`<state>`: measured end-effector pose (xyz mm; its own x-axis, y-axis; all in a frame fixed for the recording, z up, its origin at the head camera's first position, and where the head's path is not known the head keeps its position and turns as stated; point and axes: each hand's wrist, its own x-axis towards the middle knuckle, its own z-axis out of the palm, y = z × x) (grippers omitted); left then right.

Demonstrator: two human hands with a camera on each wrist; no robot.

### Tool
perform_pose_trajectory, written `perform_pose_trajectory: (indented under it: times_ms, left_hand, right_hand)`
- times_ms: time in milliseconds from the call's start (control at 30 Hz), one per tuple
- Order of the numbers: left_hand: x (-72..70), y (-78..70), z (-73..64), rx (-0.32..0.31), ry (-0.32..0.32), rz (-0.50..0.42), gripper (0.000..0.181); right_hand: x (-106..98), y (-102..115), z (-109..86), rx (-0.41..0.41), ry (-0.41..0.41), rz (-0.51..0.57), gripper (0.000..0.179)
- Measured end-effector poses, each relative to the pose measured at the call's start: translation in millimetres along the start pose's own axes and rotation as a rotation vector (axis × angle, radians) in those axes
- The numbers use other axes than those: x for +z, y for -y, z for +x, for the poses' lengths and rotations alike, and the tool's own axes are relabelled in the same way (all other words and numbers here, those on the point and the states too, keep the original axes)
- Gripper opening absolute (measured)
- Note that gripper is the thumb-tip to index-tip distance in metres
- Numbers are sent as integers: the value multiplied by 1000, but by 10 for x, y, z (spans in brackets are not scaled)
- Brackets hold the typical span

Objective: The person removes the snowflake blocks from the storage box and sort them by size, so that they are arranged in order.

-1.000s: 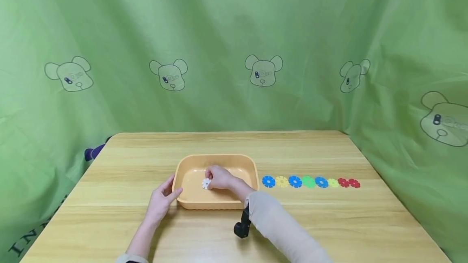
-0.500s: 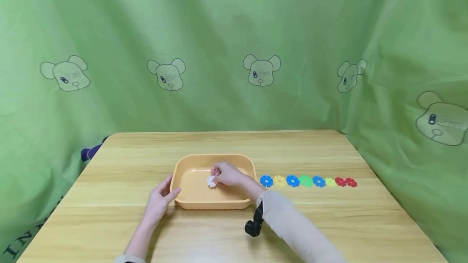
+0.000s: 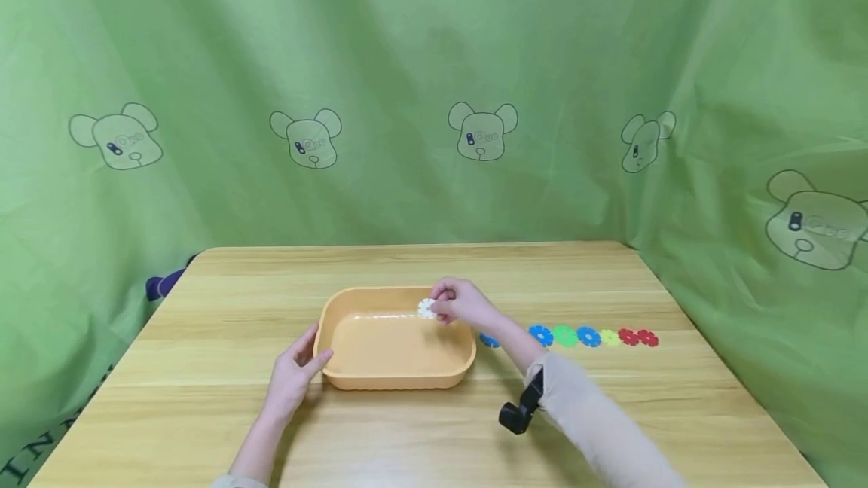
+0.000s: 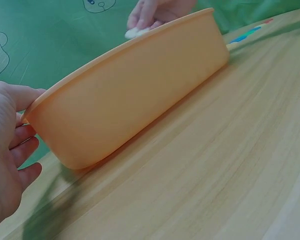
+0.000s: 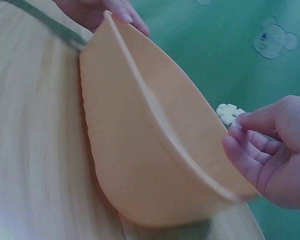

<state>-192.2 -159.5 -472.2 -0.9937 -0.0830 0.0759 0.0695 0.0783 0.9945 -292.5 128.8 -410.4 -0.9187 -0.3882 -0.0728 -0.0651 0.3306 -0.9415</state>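
A white flower-shaped plastic disc is pinched between thumb and fingers of my right hand. It is held up over the far right part of an orange plastic basin. My left hand grips the basin's left end, its thumb over the rim and its fingers outside; the left wrist view shows that thumb at the rim. The right wrist view shows the white disc beyond the basin's far rim. No other disc shows inside the basin in the head view.
Right of the basin, a row of notched discs lies on the wooden table: blue, green, yellow-green and red among them. My right forearm covers part of the row's left end. A green curtain hangs behind the table.
My right hand has lifted the white disc from the basin's floor and carried it to the right and away from me. The left hand stays at the basin's left end.
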Motion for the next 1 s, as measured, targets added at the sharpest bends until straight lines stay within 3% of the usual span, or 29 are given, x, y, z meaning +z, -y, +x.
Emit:
perform_pose_trajectory:
  times_ms: [567, 767, 1000]
  left_hand:
    - [3, 11, 5, -6, -14, 9, 62]
    - [6, -2, -2, -8, -4, 13, 62]
    - [2, -24, -20, -6, 11, 0, 63]
  right_hand:
    - [-941, -478, -486, 71, -211, 187, 26]
    - [-1328, -784, -735, 72, -283, 191, 24]
    - [-1698, -992, -1035, 101, -351, 204, 31]
